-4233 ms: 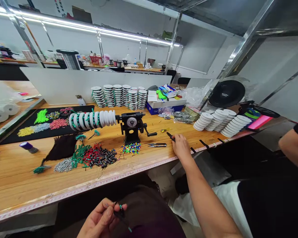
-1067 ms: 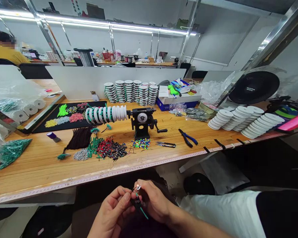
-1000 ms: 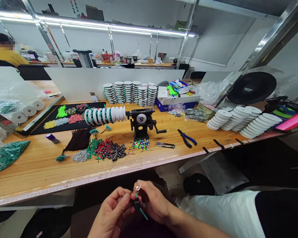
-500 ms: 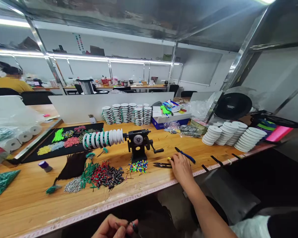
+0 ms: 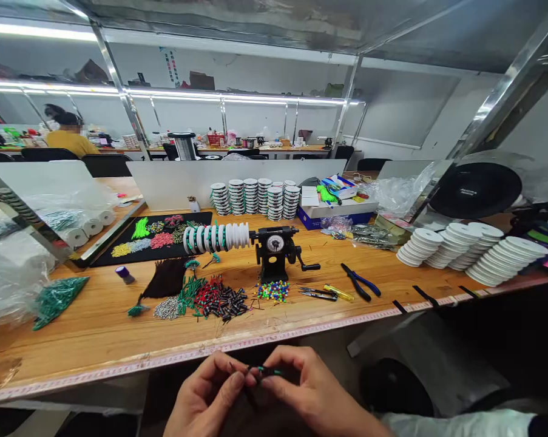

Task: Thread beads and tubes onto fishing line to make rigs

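- Dark-and-green small piece [image 5: 263,369] sits in the fingertips of the right hand [image 5: 307,388], off the table [image 5: 119,331], past its front edge; low and close to the body, likely for a good view and steady arms.
- Left hand [image 5: 205,394]: grip narrow, thumb and forefinger pinching what looks like a thin dark strand [image 5: 231,366]; exact contact hidden by fingers.
- Right hand: grip narrow too, closed on the small piece; hands nearly meet, which seems to suit fine fingertip work.
- Pliers [image 5: 354,276] lie flat, blades slightly apart, handles towards the front edge on the right side; easy to pick up, it seems.
- Snips [image 5: 319,294] and yellow tool [image 5: 338,293] lie just beside each other, left of the pliers, probably for quick reach.
- Crank winder [image 5: 274,267] stands behind the beads [image 5: 274,291]; its shaft carries white spools [image 5: 230,235] in a row, presumably so they turn together.
- Coloured heaps rest on the black mat [image 5: 101,256], apparently sorted to avoid mixing.
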Tool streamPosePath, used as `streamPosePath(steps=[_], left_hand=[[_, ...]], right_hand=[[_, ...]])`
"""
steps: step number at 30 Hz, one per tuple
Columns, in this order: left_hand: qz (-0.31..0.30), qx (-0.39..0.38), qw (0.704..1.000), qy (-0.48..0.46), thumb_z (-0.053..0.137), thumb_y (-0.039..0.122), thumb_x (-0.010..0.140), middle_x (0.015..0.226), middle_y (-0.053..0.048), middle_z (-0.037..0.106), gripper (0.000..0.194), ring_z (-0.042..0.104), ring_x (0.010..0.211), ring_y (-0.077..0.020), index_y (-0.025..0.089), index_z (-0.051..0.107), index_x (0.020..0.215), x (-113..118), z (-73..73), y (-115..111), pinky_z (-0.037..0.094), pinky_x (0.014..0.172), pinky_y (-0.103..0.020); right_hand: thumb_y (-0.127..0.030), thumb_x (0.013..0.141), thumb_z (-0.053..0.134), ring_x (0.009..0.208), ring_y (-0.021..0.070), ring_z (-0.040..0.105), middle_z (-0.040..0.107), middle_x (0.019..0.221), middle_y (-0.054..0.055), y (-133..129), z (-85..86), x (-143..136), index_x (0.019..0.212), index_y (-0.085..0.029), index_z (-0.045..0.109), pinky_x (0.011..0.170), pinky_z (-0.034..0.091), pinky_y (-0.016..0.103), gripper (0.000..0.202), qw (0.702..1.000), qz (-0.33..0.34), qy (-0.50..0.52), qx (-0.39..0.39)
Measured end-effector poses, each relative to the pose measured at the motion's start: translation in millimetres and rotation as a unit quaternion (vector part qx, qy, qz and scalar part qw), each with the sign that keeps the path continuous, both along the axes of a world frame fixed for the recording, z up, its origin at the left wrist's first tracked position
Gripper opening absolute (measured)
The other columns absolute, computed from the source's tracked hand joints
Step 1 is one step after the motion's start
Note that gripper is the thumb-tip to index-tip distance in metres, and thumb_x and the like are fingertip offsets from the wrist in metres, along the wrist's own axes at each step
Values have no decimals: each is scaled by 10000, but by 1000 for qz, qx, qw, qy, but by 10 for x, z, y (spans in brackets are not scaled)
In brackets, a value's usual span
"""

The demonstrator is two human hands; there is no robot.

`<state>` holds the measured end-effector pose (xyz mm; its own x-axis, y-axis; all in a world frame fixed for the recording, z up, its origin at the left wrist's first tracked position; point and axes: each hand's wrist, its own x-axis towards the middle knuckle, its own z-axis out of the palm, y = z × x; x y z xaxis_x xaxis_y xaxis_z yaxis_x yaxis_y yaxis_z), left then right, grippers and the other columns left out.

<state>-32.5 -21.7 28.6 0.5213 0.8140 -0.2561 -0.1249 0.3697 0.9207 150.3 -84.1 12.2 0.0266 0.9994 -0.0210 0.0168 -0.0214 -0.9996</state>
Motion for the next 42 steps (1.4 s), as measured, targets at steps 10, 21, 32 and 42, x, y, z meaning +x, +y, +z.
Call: streamPosePath(steps=[10, 21, 32, 42], left_hand=[[14, 94, 983, 158, 841, 358, 661, 615, -31, 690, 236, 653, 581, -190, 183, 713, 753, -170, -135, 10, 477, 489, -226], [110, 561, 667, 477, 479, 420, 887, 857, -51, 796, 334, 759, 740, -239, 255, 769, 900, -1454, -346, 1503, 592, 636, -278], [106, 567, 745, 337, 625, 458, 897, 1265, -58, 666, 388, 666, 1094, -253, 288, 608, 1246, -709, -163, 635, 564, 908, -339], [-74, 457, 861, 212, 734, 228, 827, 755, 38, 744, 23, 694, 690, -122, 249, 739, 833, -63, 47, 130, 520, 646, -182]], right_hand=[[-430, 1037, 475, 637, 183, 588, 636, 711, 19, 167, -149, -54, 822, -210, 662, 609, 381, 272, 360, 957, -123, -218, 148], [-441, 1071, 345, 819, 192, 677, 708, 904, 45, 214, -428, -87, 962, -217, 643, 732, 476, 230, 389, 960, -14, -229, 162], [-357, 1056, 444, 705, 160, 583, 648, 771, 20, 134, -102, -96, 802, -189, 633, 659, 375, 249, 358, 962, -26, -232, 143], [-352, 1024, 495, 682, 133, 530, 617, 733, -24, -87, 48, -87, 836, -191, 674, 628, 352, 226, 306, 988, 51, -137, 39]])
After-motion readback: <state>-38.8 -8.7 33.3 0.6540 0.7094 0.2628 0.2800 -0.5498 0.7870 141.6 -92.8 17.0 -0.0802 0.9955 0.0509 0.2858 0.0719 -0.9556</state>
